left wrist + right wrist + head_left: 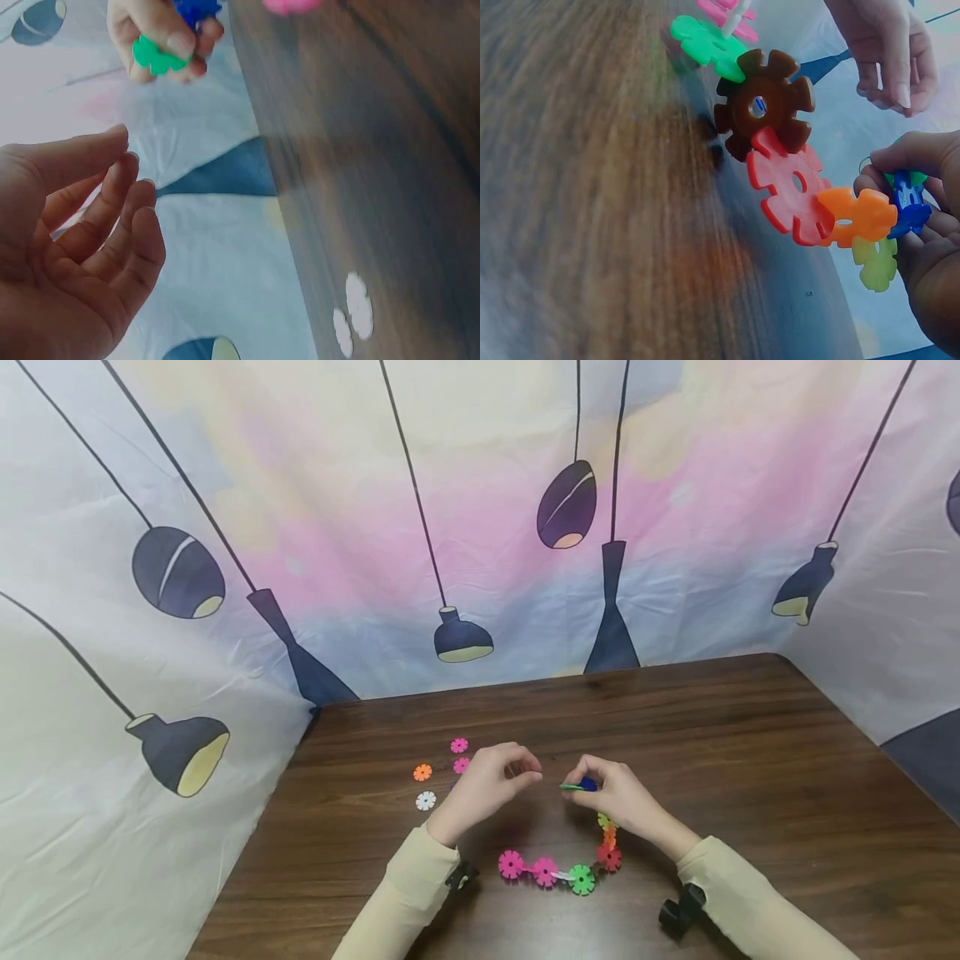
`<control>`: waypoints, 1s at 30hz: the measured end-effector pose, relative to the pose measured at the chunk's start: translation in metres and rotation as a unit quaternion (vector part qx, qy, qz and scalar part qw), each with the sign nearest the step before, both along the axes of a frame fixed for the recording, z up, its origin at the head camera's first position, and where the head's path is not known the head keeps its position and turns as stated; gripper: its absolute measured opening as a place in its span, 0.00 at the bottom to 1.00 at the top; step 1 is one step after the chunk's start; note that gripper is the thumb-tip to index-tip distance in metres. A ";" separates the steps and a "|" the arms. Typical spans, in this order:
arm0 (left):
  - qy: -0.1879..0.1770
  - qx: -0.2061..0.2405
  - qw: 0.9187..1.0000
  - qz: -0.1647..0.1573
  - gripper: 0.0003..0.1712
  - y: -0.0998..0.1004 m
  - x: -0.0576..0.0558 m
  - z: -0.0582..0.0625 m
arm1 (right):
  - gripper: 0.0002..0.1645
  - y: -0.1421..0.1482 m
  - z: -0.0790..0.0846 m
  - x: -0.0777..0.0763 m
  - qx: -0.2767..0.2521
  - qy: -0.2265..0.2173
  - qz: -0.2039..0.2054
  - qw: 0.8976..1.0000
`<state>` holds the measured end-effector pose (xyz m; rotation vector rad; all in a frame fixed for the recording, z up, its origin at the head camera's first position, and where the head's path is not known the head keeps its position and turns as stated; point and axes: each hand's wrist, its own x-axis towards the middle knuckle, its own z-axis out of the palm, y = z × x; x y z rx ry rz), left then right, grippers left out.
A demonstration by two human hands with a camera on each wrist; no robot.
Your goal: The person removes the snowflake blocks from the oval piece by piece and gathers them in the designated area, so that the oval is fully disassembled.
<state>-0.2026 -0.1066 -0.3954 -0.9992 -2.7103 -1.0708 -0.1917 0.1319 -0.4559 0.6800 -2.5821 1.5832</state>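
Observation:
My right hand (622, 792) pinches a green flower-shaped disc (157, 57) between thumb and fingers. A blue disc (909, 204) joined to it sits within the same grip. From there a chain of slotted plastic discs curves toward me and leftward: yellow (875, 264), orange (859, 214), red (610, 858), brown (780, 75), another green disc (582, 881), white, and two pink ones ending at the left pink disc (512, 864). Left of the right hand, with a gap between, my left hand (486, 781) hovers above the table, fingers loosely bent and nothing held.
Loose discs lie beyond the left forearm: an orange disc (422, 772), a white disc (426, 801) and two pink ones, including the far pink disc (459, 745). The brown wooden table (712, 718) meets a patterned cloth (510, 568) at its back edge.

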 end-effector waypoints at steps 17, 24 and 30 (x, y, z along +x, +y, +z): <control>0.073 -0.074 0.993 -0.046 0.03 0.025 0.009 -0.013 | 0.11 -0.001 -0.002 0.003 0.006 0.006 0.022 1.000; 0.123 -0.080 0.989 -0.030 0.03 0.022 0.008 -0.015 | 0.17 0.000 -0.001 0.002 -0.008 -0.004 0.021 1.000; 0.112 -0.057 0.992 -0.005 0.03 0.014 0.002 -0.012 | 0.28 0.002 -0.001 -0.001 0.015 -0.021 0.000 1.000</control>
